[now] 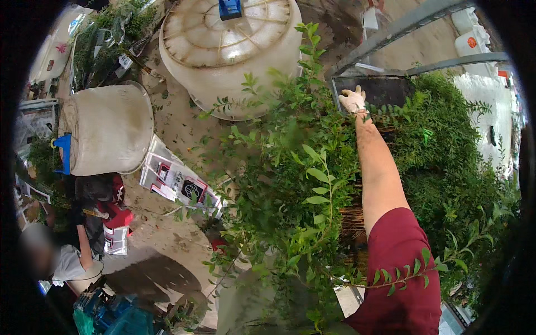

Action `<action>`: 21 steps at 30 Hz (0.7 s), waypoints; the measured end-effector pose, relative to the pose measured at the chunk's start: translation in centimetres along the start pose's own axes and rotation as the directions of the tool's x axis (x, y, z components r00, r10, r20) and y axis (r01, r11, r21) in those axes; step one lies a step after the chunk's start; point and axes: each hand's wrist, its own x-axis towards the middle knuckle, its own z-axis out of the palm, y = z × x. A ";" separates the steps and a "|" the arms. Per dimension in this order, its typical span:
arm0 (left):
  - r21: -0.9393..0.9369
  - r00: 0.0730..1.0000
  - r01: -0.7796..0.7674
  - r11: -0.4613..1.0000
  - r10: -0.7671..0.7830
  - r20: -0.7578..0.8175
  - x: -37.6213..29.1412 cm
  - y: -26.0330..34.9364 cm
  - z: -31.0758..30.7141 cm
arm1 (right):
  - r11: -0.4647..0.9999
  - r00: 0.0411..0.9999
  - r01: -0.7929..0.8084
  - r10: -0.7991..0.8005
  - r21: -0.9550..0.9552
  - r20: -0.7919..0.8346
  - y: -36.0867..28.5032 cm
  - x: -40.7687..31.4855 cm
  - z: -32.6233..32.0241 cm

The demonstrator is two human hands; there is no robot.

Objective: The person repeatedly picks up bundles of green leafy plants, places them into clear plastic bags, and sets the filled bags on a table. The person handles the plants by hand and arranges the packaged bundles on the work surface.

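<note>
My right hand, in a pale glove, reaches far forward at the near edge of a dark panel in a grey metal frame. Its fingers are partly curled close to the frame's left edge; whether they grip anything is unclear. Under and beside my bare forearm lie bundles of leafy green branches, their brown cut stems showing in stacks. More leafy branches rise in front of my body, left of the arm. My left hand is out of view; foliage covers the middle of the picture.
A large lidded plastic tub stands ahead, and a smaller pale tub at left. A printed plastic sleeve lies on the wet floor. Another person is at lower left near a blue crate. Metal bars cross the upper right.
</note>
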 end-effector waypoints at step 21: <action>-0.136 0.994 -0.109 0.985 0.112 0.019 2.5 -1.6 2.6 | 0.355 0.770 0.605 -0.035 0.712 -0.637 -2.2 -12.2 -21.8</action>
